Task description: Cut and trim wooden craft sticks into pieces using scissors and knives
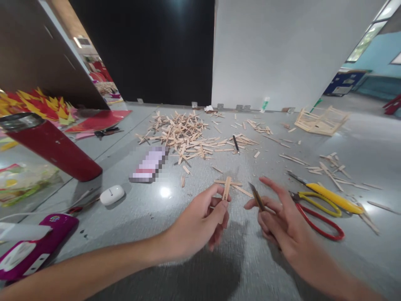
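Note:
Between the thumb and fingers of my left hand point(203, 219) is a short flat wooden stick point(227, 189), held upright at a slant. My right hand point(282, 221) grips a craft knife point(257, 198), its blade pointing up and left toward the stick; the index finger is stretched out. Knife and stick are apart. A few loose wooden strips point(242, 191) lie on the grey table point(125, 234) just beyond my hands. Farther back is a large heap of wooden sticks point(184, 133), with a black pen-like tool point(236, 144) at its right.
Scissors point(322, 221) and a yellow cutter point(335, 196) lie at the right, below a wooden frame point(322, 121). A phone point(150, 164), white case point(112, 195), red flask point(59, 146) and purple device point(59, 234) are on the left. Upright panels point(269, 50) stand behind.

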Motion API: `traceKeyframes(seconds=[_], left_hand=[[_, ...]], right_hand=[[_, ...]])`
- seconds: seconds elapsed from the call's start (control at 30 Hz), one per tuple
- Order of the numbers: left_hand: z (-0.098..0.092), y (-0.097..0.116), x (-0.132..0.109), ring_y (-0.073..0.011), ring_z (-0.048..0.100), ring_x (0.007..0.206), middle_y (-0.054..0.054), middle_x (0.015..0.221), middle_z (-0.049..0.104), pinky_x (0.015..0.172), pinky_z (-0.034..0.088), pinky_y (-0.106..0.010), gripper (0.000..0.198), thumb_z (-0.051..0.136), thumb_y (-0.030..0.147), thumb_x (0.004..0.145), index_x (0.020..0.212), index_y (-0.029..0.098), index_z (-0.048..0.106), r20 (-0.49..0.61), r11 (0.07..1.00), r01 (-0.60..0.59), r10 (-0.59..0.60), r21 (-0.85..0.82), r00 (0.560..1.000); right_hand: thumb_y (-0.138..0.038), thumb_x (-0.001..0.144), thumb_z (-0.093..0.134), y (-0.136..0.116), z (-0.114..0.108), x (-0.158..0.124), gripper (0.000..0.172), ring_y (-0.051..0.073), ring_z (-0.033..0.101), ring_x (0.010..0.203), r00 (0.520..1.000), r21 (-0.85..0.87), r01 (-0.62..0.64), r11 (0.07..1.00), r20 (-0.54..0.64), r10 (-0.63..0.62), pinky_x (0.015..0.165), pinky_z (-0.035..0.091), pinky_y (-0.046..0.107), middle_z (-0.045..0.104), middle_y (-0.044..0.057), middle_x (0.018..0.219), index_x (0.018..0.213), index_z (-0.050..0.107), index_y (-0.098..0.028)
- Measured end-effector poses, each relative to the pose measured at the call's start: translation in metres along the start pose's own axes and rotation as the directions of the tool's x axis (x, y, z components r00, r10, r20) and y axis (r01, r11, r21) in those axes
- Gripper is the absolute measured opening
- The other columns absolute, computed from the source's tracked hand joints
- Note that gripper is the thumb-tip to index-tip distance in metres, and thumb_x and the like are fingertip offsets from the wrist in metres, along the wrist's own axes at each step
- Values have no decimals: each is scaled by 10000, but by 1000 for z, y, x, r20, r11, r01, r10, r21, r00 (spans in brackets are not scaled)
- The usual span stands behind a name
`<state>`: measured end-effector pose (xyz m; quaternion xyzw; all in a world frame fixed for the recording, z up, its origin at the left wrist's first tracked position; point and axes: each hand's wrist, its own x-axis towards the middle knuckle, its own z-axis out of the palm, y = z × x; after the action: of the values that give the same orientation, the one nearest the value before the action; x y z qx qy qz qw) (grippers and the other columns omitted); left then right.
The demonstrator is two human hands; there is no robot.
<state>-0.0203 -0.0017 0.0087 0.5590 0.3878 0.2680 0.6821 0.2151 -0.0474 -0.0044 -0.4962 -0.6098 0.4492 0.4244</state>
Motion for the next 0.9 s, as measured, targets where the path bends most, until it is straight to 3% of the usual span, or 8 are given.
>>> traceKeyframes(seconds=[0.2,0.3,0.4,0.5,0.6,0.73,0.8,0.9], left_hand=[[-2,-3,1,-90,564,483,87,732,566,400,453,-161,157,505,392,1129,1082,242,511,-2,1000,5,-5,5,1000],[-3,-4,1,-93,550,488,88,709,560,410,469,-170,177,519,404,1123,1069,235,528,-5,1000,-7,7,0,1000],[-3,-6,3,-86,535,487,84,683,541,409,461,-166,222,551,406,1099,974,223,542,-15,999,-26,26,20,1000],[-3,-6,2,-80,522,480,82,644,518,403,435,-153,276,573,399,1081,875,220,534,-22,998,-26,27,56,999],[-1,-5,-1,-86,538,477,70,640,569,391,409,-144,284,553,423,1097,891,231,517,-14,998,-8,9,67,1000],[4,-9,-4,-115,595,498,53,692,633,357,387,-142,264,516,476,1115,972,259,469,22,998,27,-29,51,999],[6,-17,-3,-115,600,528,57,722,614,363,411,-141,253,542,474,1103,989,259,472,37,999,27,-28,25,999],[9,-33,1,-117,624,571,50,794,610,375,440,-142,203,572,439,1089,1114,240,536,77,1000,15,-15,-4,997]], right_hand=[[-426,1148,585,16,7,5,568,131,619,728,1000,2,-22,1000,4,22,677,609,275,699,115,1365,1640,305,-381],[-444,1132,629,23,6,9,305,141,672,703,998,40,19,999,-60,-17,667,636,278,754,67,1145,1388,536,-307],[-385,1129,620,22,1,12,177,219,810,857,996,36,41,999,-77,-38,845,705,380,799,66,947,1184,713,-245],[-227,1097,578,16,-5,13,292,271,848,1100,997,108,69,992,-27,-66,969,706,446,846,119,1265,1288,793,-277],[-200,1066,651,10,-8,13,341,227,870,1011,988,126,147,981,-58,-140,861,723,360,846,59,1308,1333,781,-367],[-409,944,903,3,-10,8,171,136,722,588,940,-153,297,943,-127,-317,543,587,204,760,-35,779,1053,808,-318],[-493,1047,773,4,-8,3,201,118,602,487,920,-300,338,892,-94,-381,462,490,198,646,-54,637,1023,798,-296],[-394,1179,544,12,-1,-6,206,130,630,478,946,-247,263,933,-123,-299,464,517,206,699,-50,660,1213,716,-287]])
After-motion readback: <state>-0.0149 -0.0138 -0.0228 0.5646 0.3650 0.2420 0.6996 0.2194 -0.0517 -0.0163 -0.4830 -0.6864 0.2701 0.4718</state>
